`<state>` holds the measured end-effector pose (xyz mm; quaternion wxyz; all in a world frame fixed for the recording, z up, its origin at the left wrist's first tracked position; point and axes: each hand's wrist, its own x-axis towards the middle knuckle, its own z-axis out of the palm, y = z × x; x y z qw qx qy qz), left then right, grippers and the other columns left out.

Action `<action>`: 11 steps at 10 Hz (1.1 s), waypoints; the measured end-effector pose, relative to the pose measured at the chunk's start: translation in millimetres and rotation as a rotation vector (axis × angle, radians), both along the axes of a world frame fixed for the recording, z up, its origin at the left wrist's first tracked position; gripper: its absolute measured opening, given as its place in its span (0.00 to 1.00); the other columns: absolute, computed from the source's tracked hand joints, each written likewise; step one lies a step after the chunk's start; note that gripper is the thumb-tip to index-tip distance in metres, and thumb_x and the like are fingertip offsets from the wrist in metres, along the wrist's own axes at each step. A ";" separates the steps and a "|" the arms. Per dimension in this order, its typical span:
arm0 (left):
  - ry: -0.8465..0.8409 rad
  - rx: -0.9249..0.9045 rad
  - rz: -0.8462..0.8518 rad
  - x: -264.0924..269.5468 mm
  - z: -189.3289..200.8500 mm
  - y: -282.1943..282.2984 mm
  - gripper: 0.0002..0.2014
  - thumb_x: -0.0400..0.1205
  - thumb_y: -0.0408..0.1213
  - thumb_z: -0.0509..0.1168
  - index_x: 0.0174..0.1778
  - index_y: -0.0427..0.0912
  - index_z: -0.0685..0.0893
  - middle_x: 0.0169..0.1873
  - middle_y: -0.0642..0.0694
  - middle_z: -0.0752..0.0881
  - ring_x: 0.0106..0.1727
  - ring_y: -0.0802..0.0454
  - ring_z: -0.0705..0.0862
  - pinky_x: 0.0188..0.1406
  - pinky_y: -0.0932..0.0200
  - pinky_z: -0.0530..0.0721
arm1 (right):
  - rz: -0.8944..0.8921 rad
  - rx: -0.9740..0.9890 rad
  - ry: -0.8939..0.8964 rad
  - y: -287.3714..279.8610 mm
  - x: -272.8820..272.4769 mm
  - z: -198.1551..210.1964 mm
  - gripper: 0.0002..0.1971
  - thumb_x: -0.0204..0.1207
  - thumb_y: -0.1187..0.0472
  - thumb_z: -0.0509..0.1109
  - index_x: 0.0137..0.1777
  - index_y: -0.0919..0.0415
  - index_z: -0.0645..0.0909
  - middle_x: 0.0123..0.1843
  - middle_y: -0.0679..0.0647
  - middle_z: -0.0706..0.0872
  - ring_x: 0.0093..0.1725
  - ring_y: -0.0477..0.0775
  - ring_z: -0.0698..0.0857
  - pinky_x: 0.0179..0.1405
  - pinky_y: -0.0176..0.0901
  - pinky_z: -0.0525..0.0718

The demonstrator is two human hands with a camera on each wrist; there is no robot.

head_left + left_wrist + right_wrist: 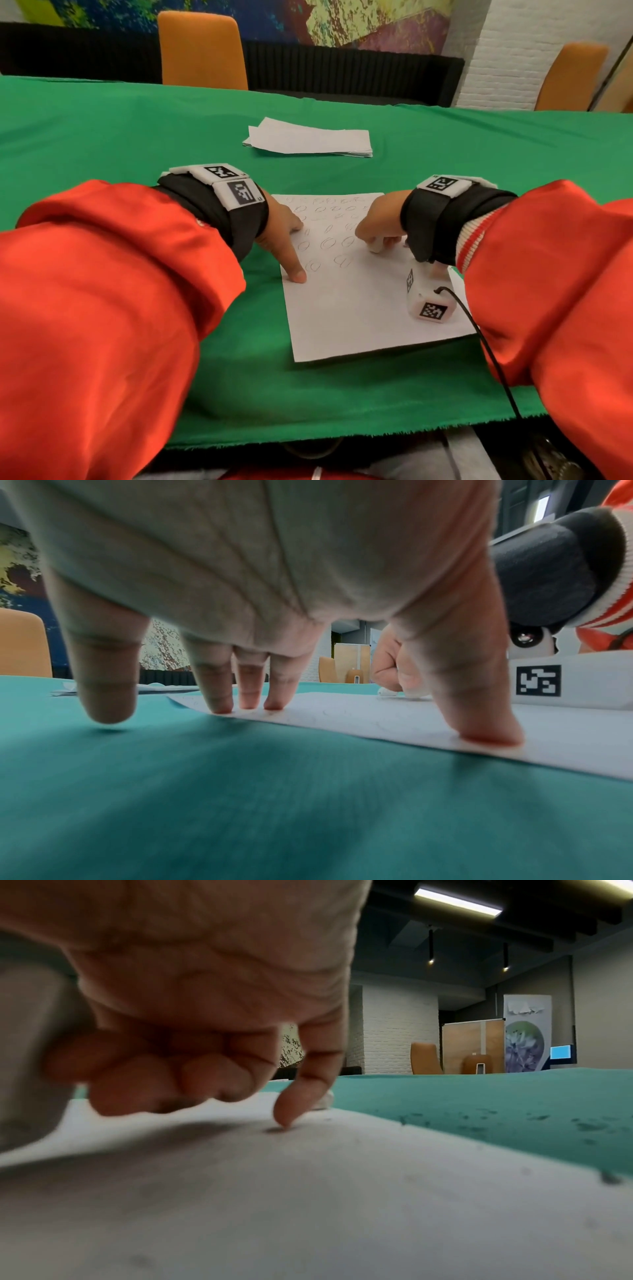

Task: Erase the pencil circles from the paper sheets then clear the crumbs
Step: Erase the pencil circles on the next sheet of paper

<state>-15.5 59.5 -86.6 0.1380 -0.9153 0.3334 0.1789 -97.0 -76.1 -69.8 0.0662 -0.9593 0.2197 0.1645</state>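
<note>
A green cloth [137,137] covers the whole table, its frayed near edge hanging just in front of the person. Two orange chairs [202,51] stand at the far side against a painted wall. On the cloth, well beyond the hands, lies a small stack of papers [308,138]. Nearer, straight in front of the person, lies a single sheet [359,308]; its far half carries rows of pencil circles [329,243], its near half looks bare.

The left hand [279,236] is spread flat-fingered along the sheet's left edge. From the left wrist view, the thumb and three fingertips [219,707] press down on the paper, while the little finger comes down on the cloth just beside it.

The right hand [376,222] sits on the sheet's right part, fingers curled in, pinching a small white eraser [376,246] whose end touches the paper just right of the circles. From the right wrist view, one finger of that hand points down onto the sheet. Dark crumbs [582,1125] speckle the cloth just beyond the sheet's right edge.
</note>
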 end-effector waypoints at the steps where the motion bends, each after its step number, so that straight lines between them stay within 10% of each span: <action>1: 0.019 0.004 0.025 -0.7 0.7 0.4 0.48 0.73 0.59 0.70 0.83 0.42 0.56 0.81 0.44 0.61 0.80 0.46 0.62 0.78 0.52 0.61 | 0.050 -0.037 0.047 0.1 1.1 0.5 0.15 0.75 0.61 0.62 0.26 0.58 0.77 0.14 0.45 0.78 0.25 0.46 0.75 0.27 0.32 0.71; 8: 0.045 -0.037 0.018 -5.5 3.6 2.3 0.46 0.73 0.58 0.71 0.82 0.43 0.58 0.81 0.45 0.61 0.80 0.47 0.61 0.78 0.52 0.62 | 0.102 -0.112 0.032 -1.1 1.3 -4.2 0.08 0.77 0.57 0.62 0.39 0.57 0.79 0.44 0.53 0.81 0.36 0.50 0.76 0.29 0.34 0.69; 11: 0.029 -0.227 -0.159 -9.5 7.5 0.9 0.25 0.73 0.50 0.75 0.65 0.53 0.78 0.55 0.57 0.78 0.62 0.54 0.78 0.58 0.63 0.73 | 0.152 -0.020 -0.011 -3.6 -0.7 -2.8 0.12 0.76 0.57 0.63 0.31 0.55 0.77 0.36 0.50 0.78 0.43 0.53 0.76 0.31 0.34 0.69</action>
